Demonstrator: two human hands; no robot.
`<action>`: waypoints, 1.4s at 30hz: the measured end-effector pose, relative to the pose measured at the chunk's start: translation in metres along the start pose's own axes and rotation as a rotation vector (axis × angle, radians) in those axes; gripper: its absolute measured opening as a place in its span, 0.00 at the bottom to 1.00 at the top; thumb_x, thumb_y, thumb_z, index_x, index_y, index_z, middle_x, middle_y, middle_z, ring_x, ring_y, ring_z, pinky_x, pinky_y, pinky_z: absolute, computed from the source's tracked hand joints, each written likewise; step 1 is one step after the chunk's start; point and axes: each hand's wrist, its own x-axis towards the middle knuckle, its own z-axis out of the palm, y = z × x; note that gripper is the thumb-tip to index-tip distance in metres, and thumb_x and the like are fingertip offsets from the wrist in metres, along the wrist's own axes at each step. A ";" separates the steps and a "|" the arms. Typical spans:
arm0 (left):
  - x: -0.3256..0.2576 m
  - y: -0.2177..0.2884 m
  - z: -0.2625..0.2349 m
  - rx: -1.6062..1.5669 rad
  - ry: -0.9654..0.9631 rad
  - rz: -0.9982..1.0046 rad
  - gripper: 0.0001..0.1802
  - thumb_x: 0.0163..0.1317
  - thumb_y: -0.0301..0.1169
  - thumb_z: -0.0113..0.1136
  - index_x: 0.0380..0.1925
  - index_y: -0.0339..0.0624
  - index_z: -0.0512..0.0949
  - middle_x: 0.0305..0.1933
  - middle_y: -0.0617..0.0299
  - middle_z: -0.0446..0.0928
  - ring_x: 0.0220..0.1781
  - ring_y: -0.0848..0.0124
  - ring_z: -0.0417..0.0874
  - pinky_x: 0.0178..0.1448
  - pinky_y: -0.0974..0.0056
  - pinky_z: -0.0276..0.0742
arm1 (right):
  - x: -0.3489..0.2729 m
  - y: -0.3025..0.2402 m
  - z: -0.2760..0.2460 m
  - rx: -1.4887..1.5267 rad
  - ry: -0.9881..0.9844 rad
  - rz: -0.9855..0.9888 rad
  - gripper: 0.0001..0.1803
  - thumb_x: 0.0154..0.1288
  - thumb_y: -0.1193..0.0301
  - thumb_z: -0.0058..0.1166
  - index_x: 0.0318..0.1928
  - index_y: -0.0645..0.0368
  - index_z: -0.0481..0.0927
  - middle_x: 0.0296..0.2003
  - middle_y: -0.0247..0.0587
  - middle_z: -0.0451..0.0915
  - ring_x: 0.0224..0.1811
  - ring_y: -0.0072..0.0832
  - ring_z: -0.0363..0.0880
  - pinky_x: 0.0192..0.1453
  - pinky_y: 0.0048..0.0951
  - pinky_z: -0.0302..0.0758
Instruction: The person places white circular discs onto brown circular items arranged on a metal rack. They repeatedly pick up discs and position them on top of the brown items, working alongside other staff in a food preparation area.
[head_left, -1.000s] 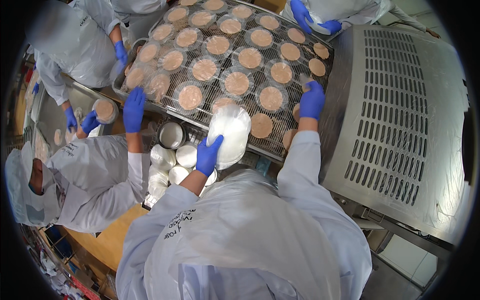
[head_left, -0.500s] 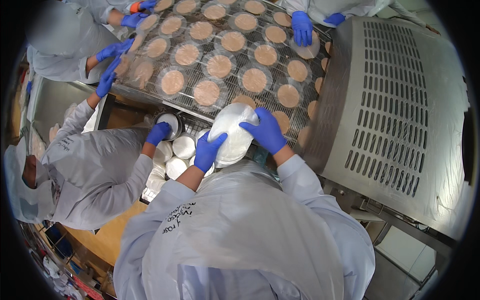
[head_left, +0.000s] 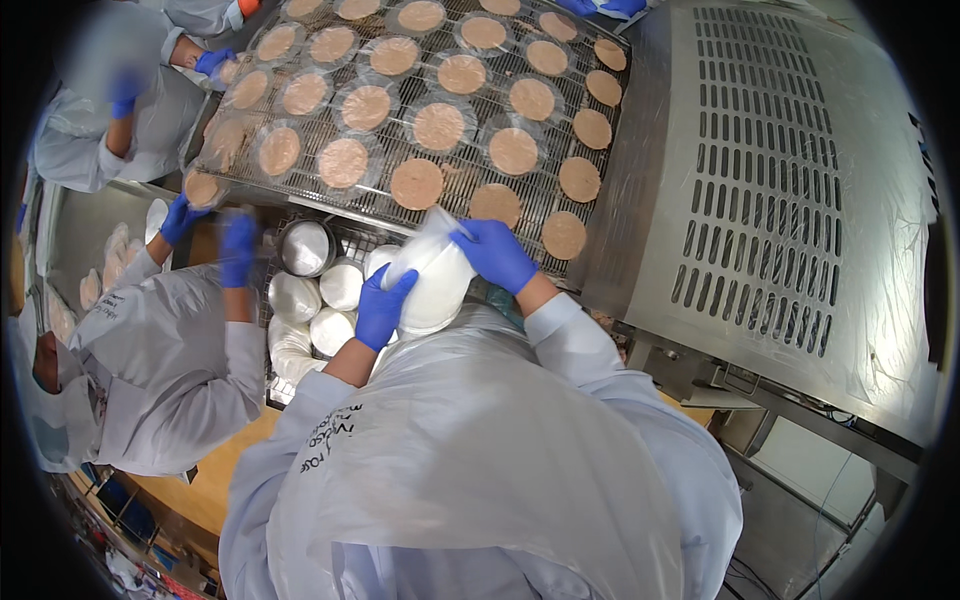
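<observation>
Blue gloves cover both my hands. My left hand [head_left: 385,303] grips the left side of a stack of thin, round, translucent white sheets [head_left: 436,285] in front of my apron. At the stack's upper right edge, my right hand [head_left: 496,254] pinches the sheets, and the top one is bent up between my hands. Just beyond lies a wire mesh conveyor [head_left: 455,185] with rows of flat, round pinkish patties [head_left: 439,127]. Many patties have a clear round sheet over them; those nearest the machine on the right look bare.
A slotted steel machine housing [head_left: 765,180] stands at the right. A wire basket [head_left: 272,375] with several stacks of white round sheets [head_left: 332,331] and a round metal tin [head_left: 307,248] is at my left. Co-workers in blue gloves [head_left: 238,248] work along the left and far sides.
The stack has tilted, and its top sheet is now lifted and bent. The patties have shifted left on the conveyor. The neighbour's hand has left the tin; the far co-worker's hand has drawn back.
</observation>
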 end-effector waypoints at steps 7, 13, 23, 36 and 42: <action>-0.002 -0.006 -0.010 -0.038 0.102 -0.014 0.18 0.57 0.34 0.64 0.45 0.35 0.77 0.39 0.59 0.80 0.37 0.75 0.80 0.42 0.69 0.76 | 0.038 0.003 -0.052 -0.261 0.505 -0.234 0.15 0.57 0.68 0.53 0.44 0.62 0.78 0.43 0.49 0.78 0.48 0.40 0.75 0.53 0.34 0.69; -0.010 -0.010 -0.007 -0.062 0.193 -0.034 0.18 0.58 0.34 0.63 0.45 0.34 0.77 0.40 0.59 0.80 0.38 0.74 0.80 0.43 0.70 0.75 | -0.007 0.088 0.002 -0.385 0.160 -0.507 0.19 0.60 0.81 0.42 0.52 0.61 0.73 0.56 0.48 0.72 0.61 0.41 0.67 0.65 0.35 0.63; 0.015 -0.020 -0.035 -0.142 0.212 -0.014 0.19 0.57 0.34 0.64 0.45 0.33 0.76 0.41 0.58 0.79 0.38 0.73 0.80 0.43 0.69 0.75 | 0.006 0.022 -0.027 -0.033 0.372 -0.143 0.18 0.64 0.78 0.39 0.54 0.68 0.69 0.54 0.58 0.70 0.62 0.41 0.65 0.65 0.37 0.61; -0.010 -0.025 0.001 -0.139 0.339 0.010 0.20 0.57 0.34 0.63 0.45 0.31 0.76 0.41 0.57 0.79 0.39 0.72 0.80 0.44 0.68 0.76 | 0.080 0.085 0.013 -0.128 0.321 -0.480 0.10 0.55 0.81 0.47 0.38 0.61 0.77 0.41 0.48 0.76 0.45 0.44 0.74 0.53 0.37 0.70; 0.018 -0.007 -0.001 -0.074 0.219 0.015 0.25 0.56 0.38 0.63 0.49 0.29 0.73 0.43 0.54 0.78 0.40 0.69 0.80 0.45 0.67 0.76 | 0.175 0.102 -0.104 -0.739 0.814 -0.387 0.16 0.60 0.76 0.45 0.50 0.57 0.76 0.48 0.50 0.75 0.50 0.43 0.74 0.55 0.39 0.71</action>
